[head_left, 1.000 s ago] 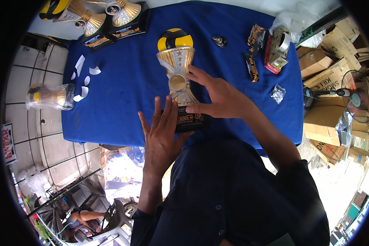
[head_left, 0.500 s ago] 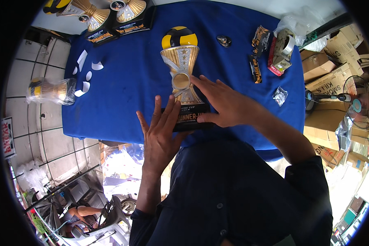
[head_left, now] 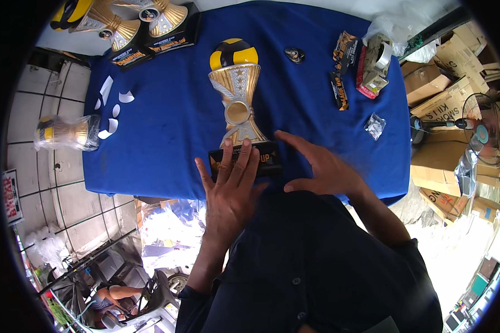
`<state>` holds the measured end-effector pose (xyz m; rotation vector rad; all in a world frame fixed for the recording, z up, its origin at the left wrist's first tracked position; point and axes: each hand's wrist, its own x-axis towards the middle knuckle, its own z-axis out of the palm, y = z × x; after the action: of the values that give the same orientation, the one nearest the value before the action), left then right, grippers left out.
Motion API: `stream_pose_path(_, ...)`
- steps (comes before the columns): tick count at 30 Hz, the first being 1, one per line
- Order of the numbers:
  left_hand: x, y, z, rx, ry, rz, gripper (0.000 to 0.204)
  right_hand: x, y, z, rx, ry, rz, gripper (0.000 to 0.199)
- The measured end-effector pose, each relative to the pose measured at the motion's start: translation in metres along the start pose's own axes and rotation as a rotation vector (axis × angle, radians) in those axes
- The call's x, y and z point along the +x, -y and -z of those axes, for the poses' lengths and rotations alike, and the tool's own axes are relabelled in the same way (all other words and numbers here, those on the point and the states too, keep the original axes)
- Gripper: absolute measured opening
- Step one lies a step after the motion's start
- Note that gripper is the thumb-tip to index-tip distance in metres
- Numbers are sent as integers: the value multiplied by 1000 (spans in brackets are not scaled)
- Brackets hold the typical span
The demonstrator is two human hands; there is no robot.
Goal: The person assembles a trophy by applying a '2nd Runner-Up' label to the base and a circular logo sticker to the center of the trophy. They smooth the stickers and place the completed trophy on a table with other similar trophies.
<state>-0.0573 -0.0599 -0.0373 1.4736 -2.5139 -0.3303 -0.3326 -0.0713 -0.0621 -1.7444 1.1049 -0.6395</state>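
Observation:
A gold and silver trophy [head_left: 244, 83], topped by a yellow and black volleyball [head_left: 233, 54], lies or stands before me on the blue cloth; which, I cannot tell. On its stem sits a plain round gold disc [head_left: 238, 112] with a silver rim. My left hand [head_left: 228, 194] has its fingers spread flat across the lettered face of the black base [head_left: 270, 158], covering part of it. Just right of the base, my right hand [head_left: 330, 171] hovers with thumb and fingers apart and nothing in it, slightly blurred.
Two similar trophies [head_left: 166, 19] stand at the back left. A plastic-wrapped trophy [head_left: 69, 132] lies at the left edge near white paper scraps [head_left: 106, 87]. Rightward are a black round sticker [head_left: 294, 54], black-orange label strips [head_left: 339, 91], a tape roll [head_left: 383, 56] and a small clear packet [head_left: 375, 126].
My right hand has drawn off the trophy's disc and base, back and to the right. My left hand has shifted slightly right, farther over the base. The whole view has shifted slightly.

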Motion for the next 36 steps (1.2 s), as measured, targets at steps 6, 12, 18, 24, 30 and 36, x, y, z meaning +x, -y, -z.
stream_pose_path(6, 3, -6, -4, 25, 65, -73, 61, 14, -9, -28, 66, -167, 93, 94)
stream_pose_path(12, 22, -2, 8, -79, 122, -117, 52, 13, -2, -24, 147, -122, -3, 95)
stream_pose_path(18, 12, -1, 16, -232, 106, -37, 90, 5, -3, -27, 122, -151, 14, 90)
stream_pose_path(24, -13, 27, -5, -404, -143, 317, 108, 25, 33, -44, 231, -263, -255, 85)
stream_pose_path(30, -11, 29, -12, -426, -84, 368, 105, 32, 14, -42, 384, -226, -316, 65)
stream_pose_path(36, -11, 27, -11, -473, -95, 372, 108, 21, -7, -34, 569, -142, -273, 54)
